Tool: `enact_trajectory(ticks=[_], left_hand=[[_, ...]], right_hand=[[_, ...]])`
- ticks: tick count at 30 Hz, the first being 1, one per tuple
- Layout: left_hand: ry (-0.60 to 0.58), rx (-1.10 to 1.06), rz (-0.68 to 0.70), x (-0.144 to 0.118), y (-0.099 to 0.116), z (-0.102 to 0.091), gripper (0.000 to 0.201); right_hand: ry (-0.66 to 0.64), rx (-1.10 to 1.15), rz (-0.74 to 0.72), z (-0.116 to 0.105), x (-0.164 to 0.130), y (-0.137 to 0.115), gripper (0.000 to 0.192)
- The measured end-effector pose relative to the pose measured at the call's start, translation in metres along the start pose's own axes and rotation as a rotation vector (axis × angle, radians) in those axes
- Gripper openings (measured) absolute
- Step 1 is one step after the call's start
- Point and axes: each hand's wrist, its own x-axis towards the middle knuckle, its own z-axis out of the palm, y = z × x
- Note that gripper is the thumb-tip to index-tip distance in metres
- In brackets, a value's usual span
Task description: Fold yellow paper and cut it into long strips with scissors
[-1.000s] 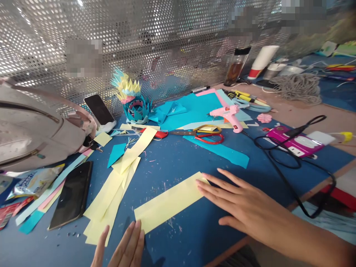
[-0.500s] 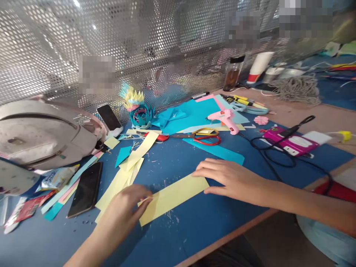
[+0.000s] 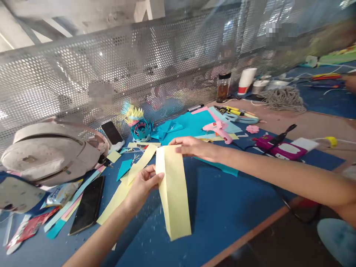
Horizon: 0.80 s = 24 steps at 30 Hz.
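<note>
Two hands hold one long, folded yellow paper strip (image 3: pixel 174 193) upright above the blue bench's (image 3: pixel 222 207) near edge. Left hand (image 3: pixel 143 185) pinches its left fold between thumb and fingers; right hand (image 3: pixel 191 146) grips the top edge, fingers curled. More flat yellow strips (image 3: pixel 130 174) lie left. Perforated metal screen (image 3: pixel 83 74) lines the far edge.

Yellow strip (image 3: pixel 174 193) was matt paper, smooth, creased lengthwise. Table top (image 3: pixel 222 207) was matt blue, scuffed and flecked, with a wood-looking edge. Screen (image 3: pixel 83 78) behind was perforated shiny metal. Bag (image 3: pixel 50 152) looked like soft grey cloth. Phone (image 3: pixel 88 205) had glossy black glass.
</note>
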Motion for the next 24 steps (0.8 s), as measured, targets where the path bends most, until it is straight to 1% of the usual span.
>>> enact_trajectory(ticks=[1, 3, 6, 8, 11, 15, 18, 20, 22, 24], left_hand=[[0.013, -0.009, -0.004, 0.002, -0.003, -0.003, 0.034], [0.035, 0.013, -0.003, 0.004, -0.009, -0.008, 0.035], [0.066, 0.059, -0.007, 0.007, -0.018, -0.013, 0.039], [0.079, 0.098, -0.023, 0.008, -0.021, -0.013, 0.050], [0.108, 0.165, -0.050, 0.011, -0.025, -0.014, 0.067], [0.140, 0.198, -0.073, 0.015, -0.029, -0.018, 0.075], [0.122, 0.183, -0.063, 0.017, -0.031, -0.019, 0.078], [0.112, 0.135, -0.044, 0.017, -0.031, -0.018, 0.078], [0.124, 0.098, -0.007, 0.017, -0.031, -0.018, 0.074], [0.176, 0.134, 0.049, 0.017, -0.031, -0.018, 0.064]], right_hand=[[0.040, 0.043, 0.036, 0.001, 0.004, 0.006, 0.049], [0.075, 0.080, 0.075, 0.003, 0.012, 0.022, 0.047], [0.119, 0.032, 0.049, 0.004, 0.023, 0.048, 0.046], [0.134, 0.009, 0.033, 0.002, 0.029, 0.060, 0.046], [0.148, -0.008, 0.026, -0.003, 0.032, 0.067, 0.053], [0.161, -0.078, -0.001, -0.008, 0.032, 0.066, 0.056], [0.145, -0.135, -0.004, -0.010, 0.031, 0.066, 0.056], [0.111, -0.131, 0.011, -0.010, 0.031, 0.067, 0.057], [0.025, -0.111, 0.039, -0.009, 0.029, 0.068, 0.057], [-0.089, -0.106, 0.072, -0.006, 0.026, 0.069, 0.052]])
